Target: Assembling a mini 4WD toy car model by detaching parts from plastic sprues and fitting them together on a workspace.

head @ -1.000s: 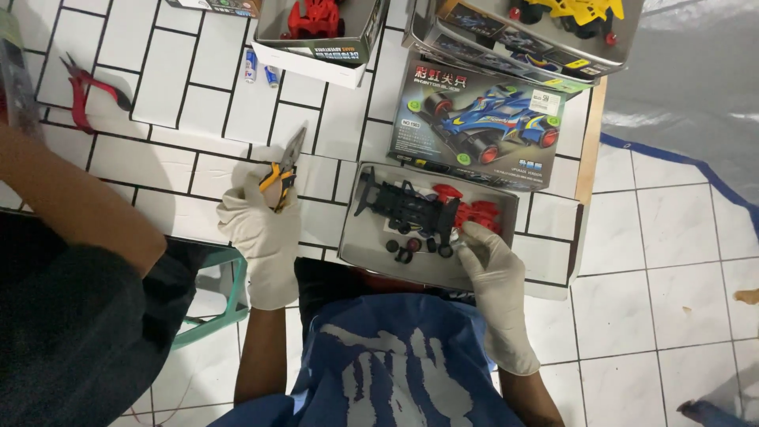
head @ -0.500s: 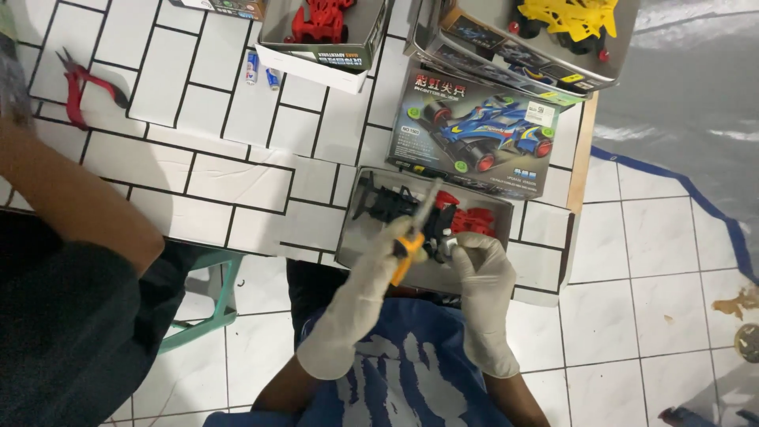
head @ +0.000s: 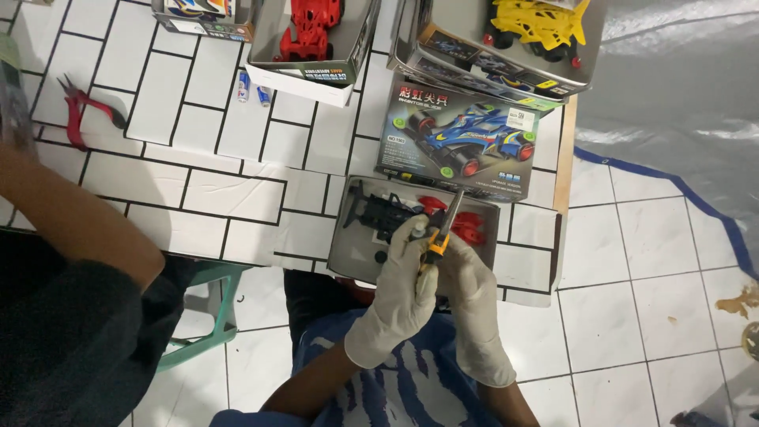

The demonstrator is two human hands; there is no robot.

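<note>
Head view: yellow-handled screwdriver (head: 439,234) gripped in gloved left hand (head: 405,278), shaft slanting up over open tray (head: 354,251) just ahead of both hands. Gloved right hand (head: 468,291) pressed against the left, fingers curled; whether holding anything cannot be told. Inside tray, black chassis (head: 381,214) and red parts (head: 468,228) just beyond the fingertips. Farther ahead, printed toy car box (head: 458,142), then red model (head: 310,28) and yellow model (head: 538,20) in boxes. White tiled tabletop (head: 158,142) underneath; red pliers (head: 77,115) far left, beside another person's arm (head: 71,213). White tiled floor (head: 632,261) to the right, green stool (head: 207,316) lower left.
</note>
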